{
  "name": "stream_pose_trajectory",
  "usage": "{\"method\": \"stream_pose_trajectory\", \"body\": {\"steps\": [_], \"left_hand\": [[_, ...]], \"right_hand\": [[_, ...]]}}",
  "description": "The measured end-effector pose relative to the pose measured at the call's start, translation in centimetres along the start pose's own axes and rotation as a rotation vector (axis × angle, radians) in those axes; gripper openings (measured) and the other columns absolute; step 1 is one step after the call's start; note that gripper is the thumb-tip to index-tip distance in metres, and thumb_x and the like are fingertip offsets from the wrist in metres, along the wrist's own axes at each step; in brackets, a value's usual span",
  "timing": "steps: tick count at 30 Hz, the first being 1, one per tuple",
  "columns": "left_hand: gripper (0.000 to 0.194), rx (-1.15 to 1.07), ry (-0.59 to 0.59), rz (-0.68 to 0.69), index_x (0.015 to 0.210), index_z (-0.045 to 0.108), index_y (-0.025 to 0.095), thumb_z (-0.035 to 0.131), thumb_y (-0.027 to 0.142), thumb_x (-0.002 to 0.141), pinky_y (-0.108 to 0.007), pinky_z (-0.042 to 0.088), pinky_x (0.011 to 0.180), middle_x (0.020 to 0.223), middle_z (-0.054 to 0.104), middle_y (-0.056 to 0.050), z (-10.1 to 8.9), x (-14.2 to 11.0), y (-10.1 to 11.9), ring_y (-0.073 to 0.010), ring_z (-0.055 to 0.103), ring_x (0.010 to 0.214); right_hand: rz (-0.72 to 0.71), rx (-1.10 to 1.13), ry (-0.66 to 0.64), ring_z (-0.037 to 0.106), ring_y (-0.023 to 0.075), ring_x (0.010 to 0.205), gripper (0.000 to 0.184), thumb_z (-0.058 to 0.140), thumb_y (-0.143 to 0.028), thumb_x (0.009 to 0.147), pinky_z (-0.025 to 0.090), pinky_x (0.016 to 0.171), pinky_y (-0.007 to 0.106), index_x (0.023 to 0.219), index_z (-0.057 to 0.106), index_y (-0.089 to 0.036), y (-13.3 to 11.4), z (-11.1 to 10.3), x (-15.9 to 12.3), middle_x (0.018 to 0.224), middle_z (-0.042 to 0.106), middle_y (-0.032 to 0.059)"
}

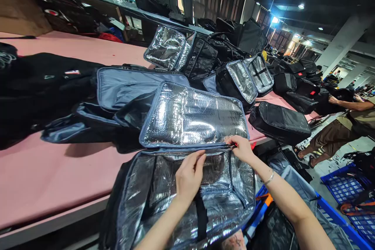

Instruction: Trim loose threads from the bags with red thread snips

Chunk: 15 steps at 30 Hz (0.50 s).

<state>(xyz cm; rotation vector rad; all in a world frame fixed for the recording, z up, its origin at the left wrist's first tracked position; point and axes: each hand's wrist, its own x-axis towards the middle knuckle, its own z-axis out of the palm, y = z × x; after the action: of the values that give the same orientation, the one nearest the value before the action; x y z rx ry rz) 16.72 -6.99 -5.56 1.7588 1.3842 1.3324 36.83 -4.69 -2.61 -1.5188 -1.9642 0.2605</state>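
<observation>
Your right hand [241,149] pinched the hinge seam [175,149] of the foil-lined bag [136,193] just below both hands, left hand [189,177] at that seam, grip unclear, lid [205,119] flat open beyond them, probably keeping the seam exposed.

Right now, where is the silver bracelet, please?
In the head view, the bracelet is right of centre, around the wrist of the right hand, just right of the open foil-lined bag.

Open foil-lined bag [216,170], fingers [191,159] at seam [175,150], pink table [73,175]
</observation>
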Motion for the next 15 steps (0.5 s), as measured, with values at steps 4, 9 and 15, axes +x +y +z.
{"method": "stream_pose_trajectory", "body": {"steps": [4, 9, 15], "left_hand": [[0.03, -0.182, 0.029, -0.208, 0.084, 0.058, 0.018, 0.047, 0.046, 0.079, -0.03, 0.049, 0.063, 0.072, 0.066, -0.005, 1.2, -1.2, -0.6, -0.0186, 0.062, 0.064], [0.035, -0.391, -0.056, -0.316, 0.07, 0.056, 0.017, 0.051, 0.051, 0.073, -0.023, 0.045, 0.046, 0.056, 0.061, -0.001, 2.1, -0.3, 0.2, -0.0122, 0.055, 0.045], [0.034, -0.464, -0.174, -0.352, 0.067, 0.058, 0.015, 0.059, 0.049, 0.066, -0.02, 0.039, 0.042, 0.049, 0.056, 0.002, 2.0, 0.4, 0.2, -0.0094, 0.05, 0.04]], "right_hand": [[0.036, -0.006, -0.035, 0.06, 0.0185, 0.076, 0.025, 0.051, -0.002, 0.061, 0.041, 0.063, 0.027, 0.071, 0.062, -0.023, -2.5, 0.2, -0.3, 0.08, 0.068, -0.002], [0.136, 0.021, -0.144, 0.06, 0.0168, 0.076, 0.012, 0.058, -0.011, 0.067, 0.041, 0.066, 0.026, 0.068, 0.061, -0.022, -4.3, 0.1, 0.1, 0.081, 0.067, -0.0032], [0.106, 0.046, -0.153, 0.058, 0.0159, 0.08, 0.013, 0.062, -0.015, 0.071, 0.043, 0.071, 0.026, 0.082, 0.06, -0.021, -3.8, -1.1, -0.1, 0.088, 0.065, -0.0012]]}}
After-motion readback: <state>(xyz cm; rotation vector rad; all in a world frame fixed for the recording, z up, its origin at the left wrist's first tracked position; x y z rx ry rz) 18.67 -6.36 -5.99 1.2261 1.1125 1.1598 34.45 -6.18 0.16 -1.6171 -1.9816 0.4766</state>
